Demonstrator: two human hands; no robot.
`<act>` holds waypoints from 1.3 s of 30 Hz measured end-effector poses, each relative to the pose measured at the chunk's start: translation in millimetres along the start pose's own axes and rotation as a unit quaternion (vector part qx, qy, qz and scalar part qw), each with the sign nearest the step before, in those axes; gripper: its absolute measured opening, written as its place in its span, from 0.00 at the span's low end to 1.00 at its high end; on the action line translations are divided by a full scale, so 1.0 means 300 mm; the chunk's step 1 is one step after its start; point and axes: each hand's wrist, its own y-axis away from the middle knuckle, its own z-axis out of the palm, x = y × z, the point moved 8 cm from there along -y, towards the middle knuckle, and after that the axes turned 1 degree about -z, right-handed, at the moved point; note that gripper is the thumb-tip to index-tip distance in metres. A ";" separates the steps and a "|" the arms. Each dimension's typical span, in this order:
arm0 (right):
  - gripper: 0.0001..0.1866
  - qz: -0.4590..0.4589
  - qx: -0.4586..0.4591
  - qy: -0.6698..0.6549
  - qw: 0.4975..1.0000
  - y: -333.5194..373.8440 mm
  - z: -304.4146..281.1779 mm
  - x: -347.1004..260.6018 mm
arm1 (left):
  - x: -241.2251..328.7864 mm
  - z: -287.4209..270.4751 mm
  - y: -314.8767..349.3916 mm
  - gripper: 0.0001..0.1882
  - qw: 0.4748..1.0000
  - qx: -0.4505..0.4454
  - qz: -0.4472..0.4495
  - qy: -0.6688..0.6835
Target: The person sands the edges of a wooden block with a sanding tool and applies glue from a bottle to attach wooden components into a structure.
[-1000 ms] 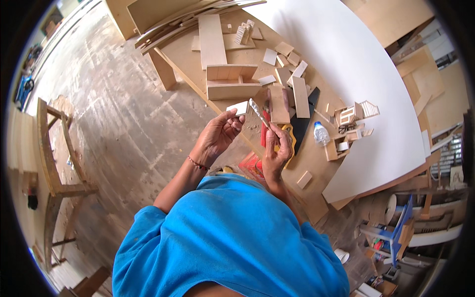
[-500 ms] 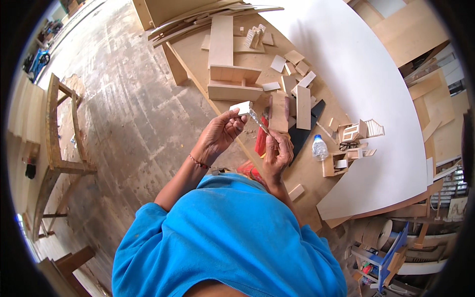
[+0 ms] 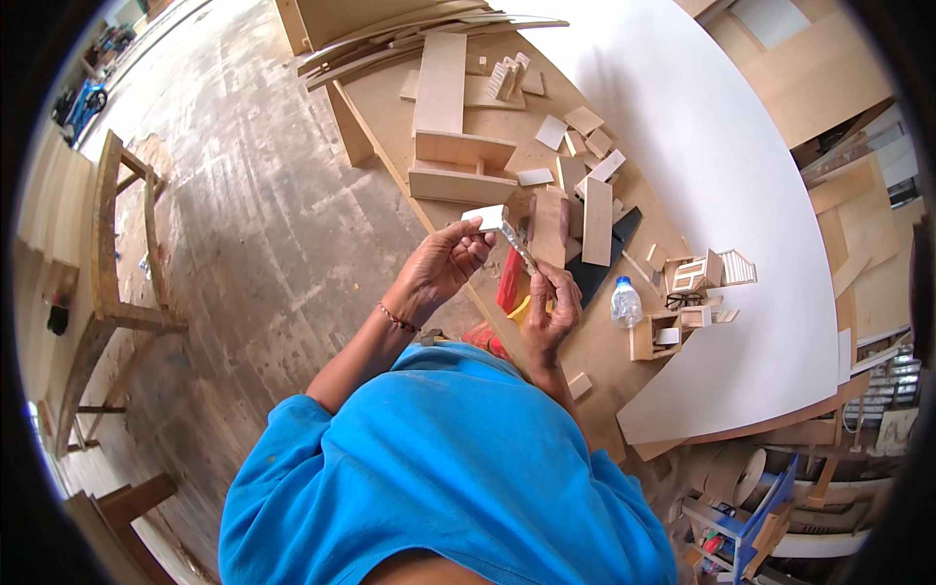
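My left hand [image 3: 448, 265] pinches a small white-faced block [image 3: 484, 218] between thumb and fingers, just past the near edge of the worktable. In my right hand [image 3: 552, 304] is a thin stick [image 3: 522, 252] smeared with something whitish. Its far end meets the right edge of the block. Beyond the hands lies a wooden board [image 3: 548, 226] with a dark edge. A red and yellow tool [image 3: 509, 281], partly hidden, rests beside my right hand.
The worktable [image 3: 388, 146] carries a wooden shelf-like piece [image 3: 462, 183], several loose offcuts [image 3: 583, 121], a clear bottle with a blue cap [image 3: 625, 304] and small wooden models [image 3: 690, 277]. A large white panel [image 3: 751, 175] lies on the right. A wooden frame [image 3: 136, 317] stands at left.
The block and my left hand have shifted slightly right in view. The stick's end stays against the block's edge, and the red and yellow tool shows more beside my right hand.
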 end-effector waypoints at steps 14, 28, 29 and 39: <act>0.07 0.017 -0.029 -0.016 0.999 -0.017 0.045 0.025 | 0.033 -0.039 -0.030 0.09 1.000 0.010 0.022 -0.003; 0.08 0.075 -0.023 -0.085 0.993 -0.028 0.042 0.095 | 0.071 0.025 -0.037 0.08 0.981 -0.011 0.130 -0.141; 0.08 0.076 -0.022 -0.085 0.993 -0.034 0.039 0.101 | 0.069 0.023 -0.040 0.08 0.981 -0.011 0.129 -0.142; 0.07 -0.034 -0.011 0.138 0.990 -0.131 -0.041 0.015 | 0.167 0.174 0.049 0.07 0.599 0.064 0.460 -0.653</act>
